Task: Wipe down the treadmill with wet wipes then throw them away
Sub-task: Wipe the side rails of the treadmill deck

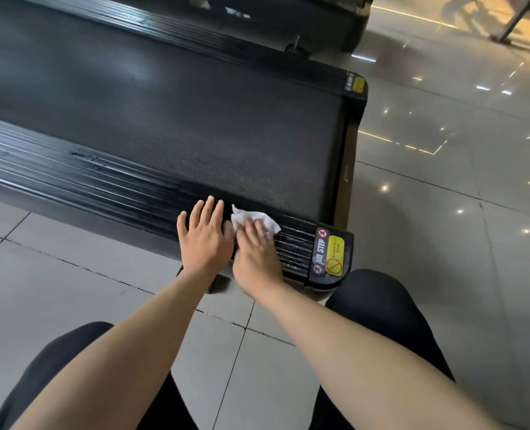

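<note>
Grey tiled floor [428,243], black treadmill [195,113] on it — white wipe [268,220] on its side rail [71,178]

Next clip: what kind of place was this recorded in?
Most likely a gym. A treadmill with a NO STEP sticker on its rear corner, a second dark machine beyond it, and a glossy tiled floor reflecting lights. The right hand presses a wet wipe on the side rail.
</note>
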`<action>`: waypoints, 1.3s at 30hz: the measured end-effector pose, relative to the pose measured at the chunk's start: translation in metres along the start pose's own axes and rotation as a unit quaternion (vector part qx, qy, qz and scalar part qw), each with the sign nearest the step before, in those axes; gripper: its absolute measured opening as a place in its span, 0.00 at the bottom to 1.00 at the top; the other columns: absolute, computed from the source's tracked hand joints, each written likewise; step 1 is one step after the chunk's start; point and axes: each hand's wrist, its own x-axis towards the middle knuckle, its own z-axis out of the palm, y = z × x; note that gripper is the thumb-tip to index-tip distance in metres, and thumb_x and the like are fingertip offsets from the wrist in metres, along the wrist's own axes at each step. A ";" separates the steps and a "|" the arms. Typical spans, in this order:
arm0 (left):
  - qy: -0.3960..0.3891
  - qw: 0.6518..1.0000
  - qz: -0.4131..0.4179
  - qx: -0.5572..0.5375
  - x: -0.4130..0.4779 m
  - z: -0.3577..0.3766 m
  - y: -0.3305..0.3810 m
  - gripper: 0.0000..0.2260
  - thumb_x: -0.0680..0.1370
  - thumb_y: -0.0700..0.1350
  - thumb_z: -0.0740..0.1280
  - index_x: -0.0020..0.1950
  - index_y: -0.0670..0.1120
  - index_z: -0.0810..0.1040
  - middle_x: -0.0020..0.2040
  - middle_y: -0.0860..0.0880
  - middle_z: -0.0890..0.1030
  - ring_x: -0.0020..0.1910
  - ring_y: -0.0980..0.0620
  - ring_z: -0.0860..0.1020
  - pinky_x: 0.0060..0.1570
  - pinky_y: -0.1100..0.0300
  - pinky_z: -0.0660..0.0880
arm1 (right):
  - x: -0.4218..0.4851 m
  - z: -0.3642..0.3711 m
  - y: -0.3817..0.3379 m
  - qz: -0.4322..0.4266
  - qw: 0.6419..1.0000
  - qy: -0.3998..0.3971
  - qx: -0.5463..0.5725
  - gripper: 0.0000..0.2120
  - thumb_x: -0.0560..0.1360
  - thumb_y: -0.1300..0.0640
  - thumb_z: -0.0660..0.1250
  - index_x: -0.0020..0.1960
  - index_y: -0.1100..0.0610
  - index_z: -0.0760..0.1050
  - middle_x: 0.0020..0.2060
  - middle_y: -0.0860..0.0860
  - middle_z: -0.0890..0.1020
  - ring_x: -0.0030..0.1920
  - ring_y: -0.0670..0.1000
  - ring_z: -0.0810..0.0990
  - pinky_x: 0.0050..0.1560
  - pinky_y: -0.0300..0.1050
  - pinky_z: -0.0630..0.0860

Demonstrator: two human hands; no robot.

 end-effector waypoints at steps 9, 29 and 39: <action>-0.003 1.000 0.014 0.005 0.000 -0.003 -0.002 0.23 0.84 0.53 0.55 0.79 0.51 0.65 0.81 0.51 0.61 0.81 0.51 0.55 0.78 0.45 0.43 | -0.027 -0.011 0.052 0.187 0.975 0.093 -0.080 0.28 0.79 0.53 0.53 0.76 0.63 0.65 0.75 0.67 0.65 0.76 0.68 0.61 0.76 0.64 0.56; 0.038 0.979 -0.171 -0.107 0.013 -0.038 -0.065 0.31 0.81 0.46 0.59 0.82 0.45 0.53 0.83 0.42 0.46 0.82 0.44 0.41 0.79 0.45 0.40 | -0.009 0.014 0.007 0.045 0.991 0.091 -0.086 0.27 0.81 0.52 0.46 0.71 0.63 0.71 0.72 0.65 0.70 0.74 0.66 0.67 0.73 0.63 0.64; 0.065 0.972 -0.171 -0.149 0.017 -0.049 -0.105 0.24 0.84 0.43 0.57 0.81 0.42 0.61 0.82 0.44 0.58 0.81 0.45 0.52 0.79 0.53 0.46 | 0.031 0.046 -0.068 -0.150 0.988 -0.035 -0.015 0.24 0.85 0.51 0.49 0.79 0.53 0.61 0.81 0.53 0.57 0.81 0.57 0.50 0.80 0.56 0.49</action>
